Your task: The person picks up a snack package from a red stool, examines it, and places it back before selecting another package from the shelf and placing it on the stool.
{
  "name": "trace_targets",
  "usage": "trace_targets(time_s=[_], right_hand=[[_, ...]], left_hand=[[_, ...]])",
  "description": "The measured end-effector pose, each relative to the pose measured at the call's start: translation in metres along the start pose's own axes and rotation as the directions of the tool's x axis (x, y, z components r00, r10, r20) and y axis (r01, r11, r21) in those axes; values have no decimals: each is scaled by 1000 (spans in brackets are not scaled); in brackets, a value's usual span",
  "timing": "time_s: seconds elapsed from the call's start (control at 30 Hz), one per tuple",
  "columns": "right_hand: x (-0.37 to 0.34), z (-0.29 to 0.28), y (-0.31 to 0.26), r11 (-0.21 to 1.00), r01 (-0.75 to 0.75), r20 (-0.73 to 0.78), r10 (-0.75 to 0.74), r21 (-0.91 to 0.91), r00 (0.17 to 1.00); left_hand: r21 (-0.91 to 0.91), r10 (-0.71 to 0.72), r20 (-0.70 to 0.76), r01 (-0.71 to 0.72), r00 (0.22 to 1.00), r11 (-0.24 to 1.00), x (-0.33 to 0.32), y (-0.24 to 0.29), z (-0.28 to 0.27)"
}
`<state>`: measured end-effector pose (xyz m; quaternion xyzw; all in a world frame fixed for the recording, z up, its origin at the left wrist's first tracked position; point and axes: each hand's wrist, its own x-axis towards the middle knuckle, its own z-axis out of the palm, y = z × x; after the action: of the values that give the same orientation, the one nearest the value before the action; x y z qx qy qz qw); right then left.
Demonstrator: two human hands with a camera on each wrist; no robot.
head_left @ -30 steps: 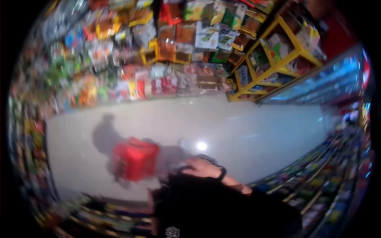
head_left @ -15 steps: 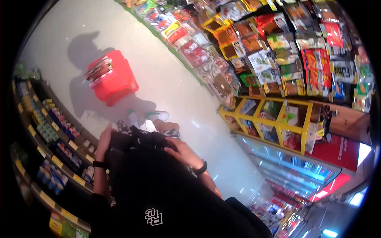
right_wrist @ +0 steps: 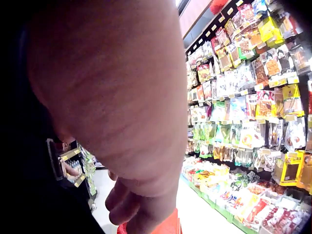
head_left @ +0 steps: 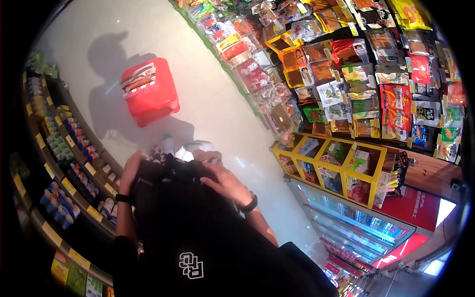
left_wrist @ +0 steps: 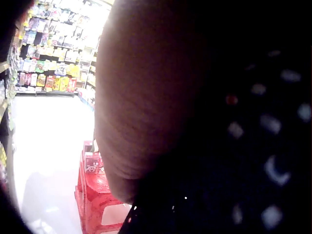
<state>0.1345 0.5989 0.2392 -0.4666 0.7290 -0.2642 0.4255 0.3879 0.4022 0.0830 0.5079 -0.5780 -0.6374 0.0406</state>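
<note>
My left hand [head_left: 131,171] lies against the side of the dark clothing at the waist, its fingertips partly hidden. In the left wrist view the hand [left_wrist: 141,107] is beside dark patterned fabric. My right hand [head_left: 227,184] rests on the front of the black clothing, thumb apart, gripping nothing visible. The right wrist view shows this hand [right_wrist: 136,146] with loosely bent fingers. Beyond the feet, a red plastic stool [head_left: 158,99] stands on the floor with flat packages [head_left: 141,81] on top; neither hand touches it.
Racks of hanging snack packets [head_left: 346,74] stand at upper right, above a yellow-framed display [head_left: 329,168]. A glass-fronted cooler [head_left: 351,213] is beyond it. Shelves of bottles and packs [head_left: 74,163] run along the left. Pale floor [head_left: 198,99] lies between.
The head view has turned sharply from its first blurred frame, bringing both hands into sight. Since half a second ago it has shifted slightly; both hands stay at the waist.
</note>
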Motion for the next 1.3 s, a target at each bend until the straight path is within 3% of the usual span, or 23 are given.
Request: trace_targets(time_s=[0.07, 0.27, 0.5, 0.6, 0.63, 0.7, 0.77, 0.8, 0.83, 0.87, 0.9, 0.97, 1.0, 1.03, 1.07, 1.1, 1.13, 1.2, 1.3], right_hand=[[1, 9, 0, 996, 40, 18, -38, -76, 999], [4, 16, -7, 998, 37, 22, -36, -55, 999], [1, 14, -9, 994, 56, -2, -57, -96, 998], [2, 17, -1, 992, 87, -27, -90, -95, 996], [1, 18, -1, 993, 83, -25, -86, -84, 996], [-3, 18, -3, 995, 72, -50, -75, -71, 996], [-6, 15, -7, 996, 66, -78, -71, -60, 994], [-7, 18, -2, 992, 103, -104, -110, -72, 989], [-9, 15, -5, 992, 102, -111, -109, -71, 988], [-11, 17, -2, 994, 95, -113, -101, -59, 988], [-12, 19, 2, 995, 93, -108, -97, -46, 989], [-12, 16, 3, 992, 113, -102, -118, -49, 988], [-12, 14, 0, 1000, 25, -40, -25, 6, 999], [-13, 14, -2, 996, -69, 31, 68, 57, 997], [-13, 16, 2, 999, 41, -42, -40, 23, 998], [-13, 19, 8, 998, 51, -26, -50, 23, 998], [-13, 21, 13, 998, 57, -44, -57, 14, 997], [-12, 26, 23, 997, 46, -55, -43, 58, 998], [-12, 26, 19, 997, 76, -115, -72, 30, 991]], left_hand=[[21, -24, -6, 24, 1000, 999, 4, -2, -3], [-33, -74, 18, 75, 997, 997, 8, -10, -7], [-7, 0, 22, 0, 1000, 1000, 2, 1, -10], [-2, -5, 17, 5, 1000, 1000, 10, -18, -10], [25, 16, 18, -16, 1000, 1000, 10, -13, -11], [-89, 16, 71, -10, 997, 996, 3, 6, -13], [-72, 223, -32, -224, 974, 972, -4, 42, -10], [-244, 199, -107, -219, 974, 945, -17, 84, -7], [-354, 226, -42, -226, 973, 907, -12, 100, -19], [-319, 382, 2, -362, 924, 876, -30, 149, -24], [-409, 512, 22, -460, 859, 788, -51, 197, -28], [-665, 765, 155, -507, 625, 549, -85, 276, -42], [-714, 841, 199, -513, 503, 476, -103, 311, -47], [-754, 865, 327, -446, 381, 482, -116, 345, -54], [-779, 884, 377, -422, 276, 464, -123, 370, -56], [-800, 900, 379, -413, 214, 435, -126, 381, -54], [-826, 915, 371, -394, 160, 404, -126, 391, -51], [-851, 935, 331, -390, 123, 353, -120, 399, -45], [-804, 923, 365, -458, 123, 379, -114, 401, -30]])
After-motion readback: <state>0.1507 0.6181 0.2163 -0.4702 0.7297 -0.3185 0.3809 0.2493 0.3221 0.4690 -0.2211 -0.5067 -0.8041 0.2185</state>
